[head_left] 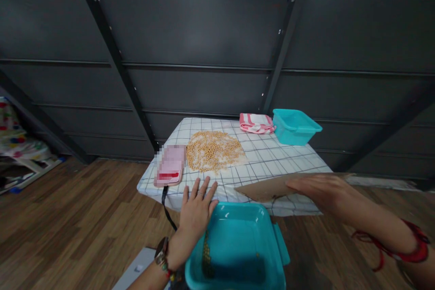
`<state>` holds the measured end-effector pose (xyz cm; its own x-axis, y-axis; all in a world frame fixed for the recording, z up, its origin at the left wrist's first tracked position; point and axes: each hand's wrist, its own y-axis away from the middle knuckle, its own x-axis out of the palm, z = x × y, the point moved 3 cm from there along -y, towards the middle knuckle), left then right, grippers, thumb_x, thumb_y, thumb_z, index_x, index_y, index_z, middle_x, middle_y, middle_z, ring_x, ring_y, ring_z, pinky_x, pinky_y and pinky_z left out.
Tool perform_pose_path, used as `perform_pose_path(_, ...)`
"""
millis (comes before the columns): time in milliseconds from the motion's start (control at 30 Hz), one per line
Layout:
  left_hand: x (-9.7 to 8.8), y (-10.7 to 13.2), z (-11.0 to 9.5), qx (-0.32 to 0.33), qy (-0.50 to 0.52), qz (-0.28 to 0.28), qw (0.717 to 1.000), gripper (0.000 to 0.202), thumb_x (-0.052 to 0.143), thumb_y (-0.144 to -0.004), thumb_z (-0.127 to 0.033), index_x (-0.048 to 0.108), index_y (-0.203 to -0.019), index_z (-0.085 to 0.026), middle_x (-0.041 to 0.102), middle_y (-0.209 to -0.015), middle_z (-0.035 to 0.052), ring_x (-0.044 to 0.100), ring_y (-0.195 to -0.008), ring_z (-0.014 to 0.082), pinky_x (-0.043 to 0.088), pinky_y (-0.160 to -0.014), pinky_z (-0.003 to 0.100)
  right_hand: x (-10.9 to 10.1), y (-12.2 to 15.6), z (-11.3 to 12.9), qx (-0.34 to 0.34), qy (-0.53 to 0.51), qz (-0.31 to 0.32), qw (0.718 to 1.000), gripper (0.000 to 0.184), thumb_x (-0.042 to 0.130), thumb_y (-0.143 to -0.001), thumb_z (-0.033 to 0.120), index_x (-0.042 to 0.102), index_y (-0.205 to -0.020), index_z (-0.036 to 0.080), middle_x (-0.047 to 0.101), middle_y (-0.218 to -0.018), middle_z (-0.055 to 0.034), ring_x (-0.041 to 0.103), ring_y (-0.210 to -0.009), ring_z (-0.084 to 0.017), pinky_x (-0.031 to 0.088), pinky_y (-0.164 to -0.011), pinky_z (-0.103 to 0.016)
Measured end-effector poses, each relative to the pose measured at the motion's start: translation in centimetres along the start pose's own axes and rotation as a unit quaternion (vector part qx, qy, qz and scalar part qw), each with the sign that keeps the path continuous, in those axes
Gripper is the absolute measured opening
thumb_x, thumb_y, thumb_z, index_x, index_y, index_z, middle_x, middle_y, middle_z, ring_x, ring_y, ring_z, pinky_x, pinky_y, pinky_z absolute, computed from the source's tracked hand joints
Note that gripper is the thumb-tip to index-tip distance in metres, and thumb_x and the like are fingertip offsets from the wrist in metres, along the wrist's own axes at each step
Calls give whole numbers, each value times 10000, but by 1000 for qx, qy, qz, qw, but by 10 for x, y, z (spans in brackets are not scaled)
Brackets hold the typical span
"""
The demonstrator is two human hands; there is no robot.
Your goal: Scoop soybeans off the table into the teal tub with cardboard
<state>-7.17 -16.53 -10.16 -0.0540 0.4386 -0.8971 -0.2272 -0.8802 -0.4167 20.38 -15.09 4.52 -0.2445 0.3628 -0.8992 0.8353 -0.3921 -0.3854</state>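
My left hand lies with fingers spread on the front edge of the tablecloth, beside the rim of a teal plastic tub. In my right hand is a flat strip of brown cardboard, tilted over the table's front edge. A layer of round yellow beans, mixed with white powder or grains, is spread on the checked cloth beyond my hands. Inside the near tub, several beans sit along the left side. What supports that tub is hidden.
A pink phone-like device with a black cord lies at the table's left. At the back right are a folded red-and-white towel and a second teal tub. A dark panelled wall stands behind the table.
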Motion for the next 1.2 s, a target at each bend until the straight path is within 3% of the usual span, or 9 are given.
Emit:
perform_pose_path(267,1,0,0,-9,12,5,1000,442,379,-870,-353,322,-1309,-353,431,-1356,11,399,-1213,290,335,-930,515,8,4,-7,38,51,23,998,508,273,-655,-49,623,-958,161,690,-858,-47,651,-722,-156,539,-642,-255)
perform_pose_path(467,-3,-2,-1,-5,-6,24,1000,430,400,-864,-361,370,-1292,-330,428,-1353,23,404,-1209,302,372,-900,526,1,2,9,49,-21,16,998,398,285,-784,6,621,-926,167,688,-845,-44,647,-691,-153,527,-570,-233)
perform_pose_path(633,-3,-2,-1,-7,7,24,1000,423,374,-875,-357,354,-1296,-330,413,-1363,18,389,-1224,300,366,-913,534,-9,-1,26,16,-6,-17,1000,352,286,-867,87,624,-882,183,679,-751,-40,628,-606,-146,501,-518,-216)
perform_pose_path(867,-4,-1,0,-8,6,15,1000,419,369,-876,-346,358,-1294,-336,426,-1353,11,405,-1213,288,373,-909,518,-14,2,35,-24,25,-40,999,333,314,-857,80,592,-977,218,677,-771,-17,625,-646,-147,515,-594,-226)
perform_pose_path(1033,-3,-1,-1,-7,6,10,1000,421,357,-878,-359,358,-1297,-326,432,-1349,18,403,-1213,295,362,-909,524,-24,3,27,-13,23,-56,998,419,313,-808,42,543,-1086,254,679,-801,-1,628,-662,-145,520,-584,-228)
perform_pose_path(1200,-2,-2,-1,-5,-3,0,1000,421,369,-875,-353,364,-1295,-331,444,-1343,16,413,-1203,294,351,-915,520,-11,-14,-3,8,60,-35,998,406,291,-758,-11,590,-964,169,687,-838,-34,643,-715,-139,525,-618,-244)
